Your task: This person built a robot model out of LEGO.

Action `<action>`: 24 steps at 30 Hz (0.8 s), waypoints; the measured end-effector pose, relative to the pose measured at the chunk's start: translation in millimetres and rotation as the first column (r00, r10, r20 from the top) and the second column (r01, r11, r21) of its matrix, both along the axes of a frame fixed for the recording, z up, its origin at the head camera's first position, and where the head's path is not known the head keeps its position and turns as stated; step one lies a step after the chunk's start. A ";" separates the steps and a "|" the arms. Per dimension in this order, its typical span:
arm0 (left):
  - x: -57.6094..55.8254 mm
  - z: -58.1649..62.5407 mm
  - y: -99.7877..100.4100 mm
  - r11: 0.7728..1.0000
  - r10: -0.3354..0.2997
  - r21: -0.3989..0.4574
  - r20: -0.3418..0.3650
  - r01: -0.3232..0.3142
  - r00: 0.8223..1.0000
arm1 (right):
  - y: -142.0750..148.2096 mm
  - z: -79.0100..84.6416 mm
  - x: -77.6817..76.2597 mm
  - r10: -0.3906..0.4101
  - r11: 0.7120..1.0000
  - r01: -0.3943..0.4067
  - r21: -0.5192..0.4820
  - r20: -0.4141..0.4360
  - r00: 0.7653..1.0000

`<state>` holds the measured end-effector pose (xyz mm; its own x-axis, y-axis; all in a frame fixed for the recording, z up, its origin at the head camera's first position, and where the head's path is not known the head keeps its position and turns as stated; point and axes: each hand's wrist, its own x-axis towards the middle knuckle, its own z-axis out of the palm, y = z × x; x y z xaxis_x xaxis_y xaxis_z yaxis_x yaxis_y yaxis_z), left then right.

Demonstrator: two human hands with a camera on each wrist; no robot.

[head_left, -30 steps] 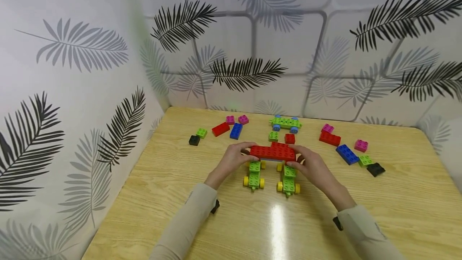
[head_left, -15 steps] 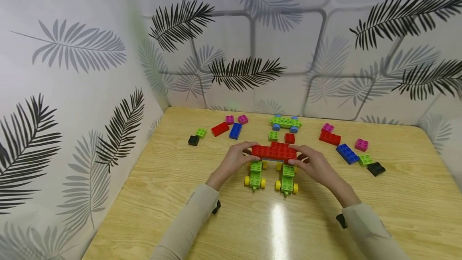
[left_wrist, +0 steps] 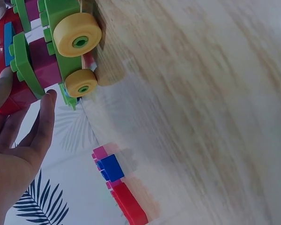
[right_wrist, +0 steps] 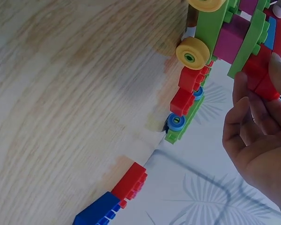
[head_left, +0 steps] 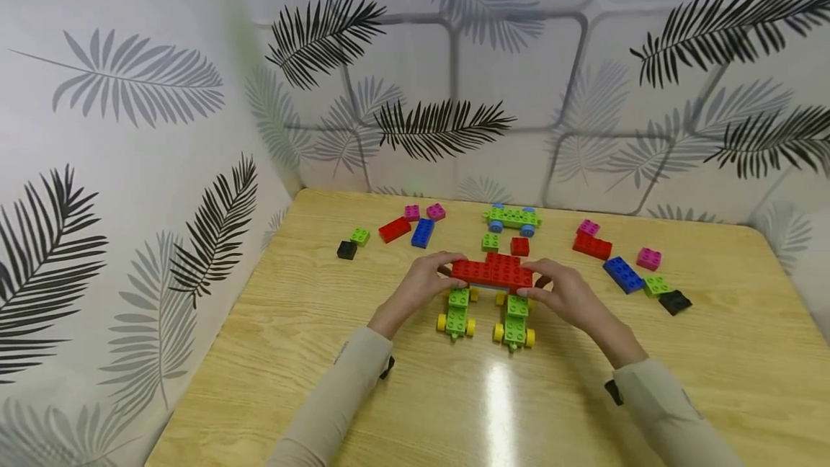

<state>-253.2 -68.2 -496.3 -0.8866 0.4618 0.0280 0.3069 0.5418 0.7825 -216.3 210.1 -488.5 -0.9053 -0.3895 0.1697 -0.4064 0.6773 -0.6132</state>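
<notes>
A bridge of red toy building bricks (head_left: 496, 276) spans two green wheeled bases with yellow wheels, the left base (head_left: 457, 321) and the right base (head_left: 515, 331). My left hand (head_left: 420, 285) holds the bridge's left end between thumb and fingers. At the other end, my right hand (head_left: 570, 295) pinches the red bricks the same way. The left wrist view shows a purple brick (left_wrist: 45, 63) between green parts, with a blue brick (left_wrist: 9, 43) higher up in the stack. In the right wrist view, the thumb and fingers lie against the red brick (right_wrist: 258, 65) on the stack.
Behind the build stand a green base with blue wheels (head_left: 512, 218), a small green brick (head_left: 491, 243) and a red brick (head_left: 520, 246). Several loose bricks lie to the left, among them a blue one (head_left: 423, 233). More lie right, including another blue brick (head_left: 623, 274).
The two yellow-wheeled bases stand slightly closer together than a second ago. Both hands keep their hold on the red bricks and have barely moved.
</notes>
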 end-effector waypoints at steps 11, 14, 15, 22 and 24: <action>-2.3 4.4 1.9 1.000 0.002 -0.031 0.015 -0.001 1.000 | -3.0 4.5 1.5 -0.011 0.999 0.011 0.052 -0.007 1.000; -3.8 5.2 1.3 1.000 -0.005 -0.028 0.008 0.005 1.000 | -3.3 6.5 0.5 -0.011 0.998 0.012 0.061 -0.008 1.000; -4.3 5.5 1.1 1.000 -0.007 -0.027 0.006 0.007 1.000 | -3.3 6.9 0.0 -0.010 0.998 0.011 0.062 -0.007 1.000; -5.2 6.5 -0.8 1.000 -0.017 -0.011 0.007 0.017 1.000 | -3.9 6.9 -0.9 -0.012 0.999 0.012 0.049 -0.012 1.000; -4.9 5.8 -1.2 1.000 -0.018 -0.012 0.015 0.018 1.000 | -3.7 5.6 -0.7 -0.013 0.999 0.013 0.042 -0.005 1.000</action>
